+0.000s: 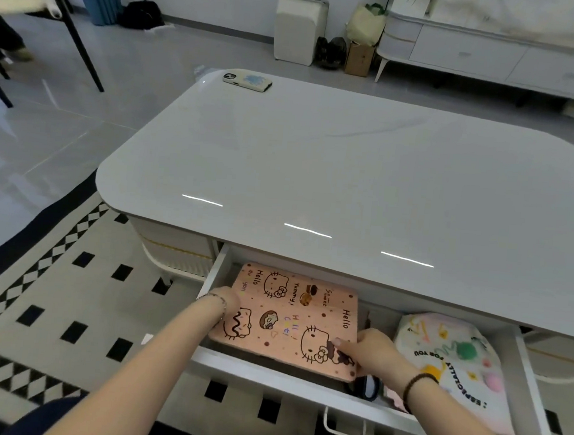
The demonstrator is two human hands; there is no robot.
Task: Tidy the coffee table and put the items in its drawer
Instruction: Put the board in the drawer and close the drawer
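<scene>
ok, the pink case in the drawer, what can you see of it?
The pink case is a flat rounded-corner rectangle, matte-looking, printed with cartoon cats, doughnuts, dots and words like Hello. It lies slightly skewed in the left part of the open drawer. The left hand holds its left edge; the right hand pinches its near right corner, thumb on top.
</scene>
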